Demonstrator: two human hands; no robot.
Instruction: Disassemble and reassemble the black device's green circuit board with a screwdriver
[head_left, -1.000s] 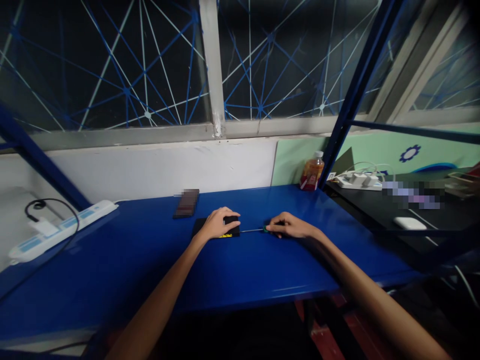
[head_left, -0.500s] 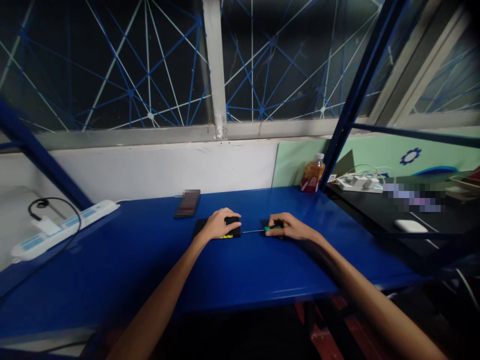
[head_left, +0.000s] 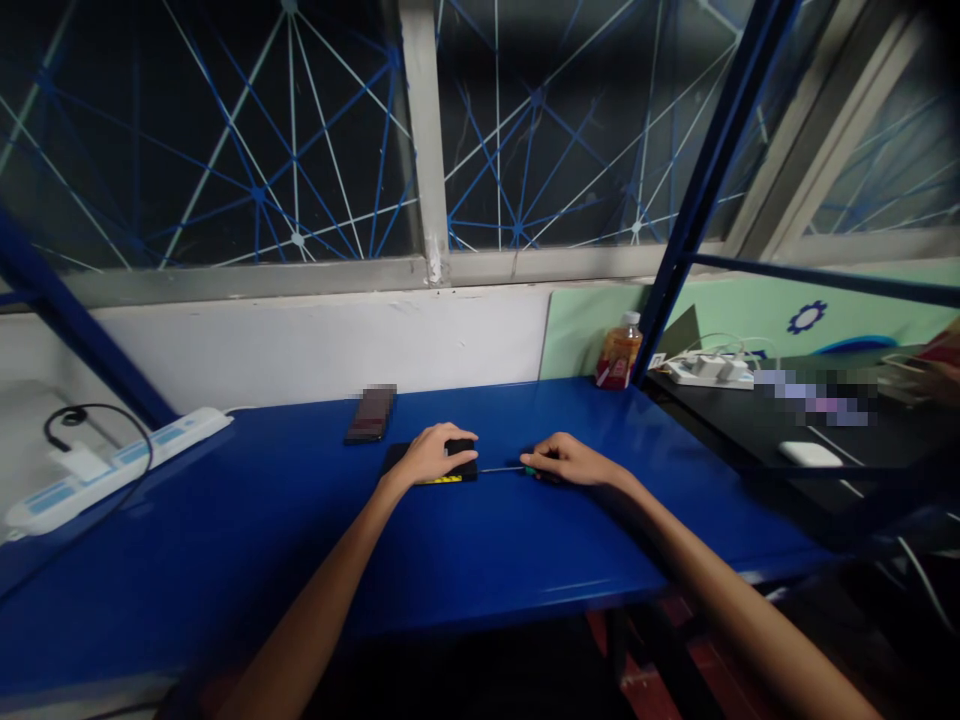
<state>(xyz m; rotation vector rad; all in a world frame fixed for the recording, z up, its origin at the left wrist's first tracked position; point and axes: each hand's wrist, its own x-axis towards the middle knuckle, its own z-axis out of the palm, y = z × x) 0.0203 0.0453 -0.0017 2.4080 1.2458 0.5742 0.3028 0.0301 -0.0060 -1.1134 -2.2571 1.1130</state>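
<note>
My left hand (head_left: pixel 429 455) lies curled over a flat black device (head_left: pixel 461 462) with a yellow strip on its near edge, pressing it onto the blue table (head_left: pixel 465 540). My right hand (head_left: pixel 566 461) is closed round the green handle of a thin screwdriver (head_left: pixel 504 468). Its metal shaft lies level and points left, with the tip at the right edge of the black device. Most of the handle is hidden under my fingers.
A dark phone (head_left: pixel 370 414) lies flat behind the device. A white power strip (head_left: pixel 112 467) with a black cable sits at the far left. An orange drink bottle (head_left: pixel 619 352) stands at the back right beside a blue shelf post (head_left: pixel 701 185). A black table (head_left: pixel 787 430) adjoins on the right.
Both hands stay in place on the device and the screwdriver. The view has shifted slightly, and less of the green handle shows than half a second ago.
</note>
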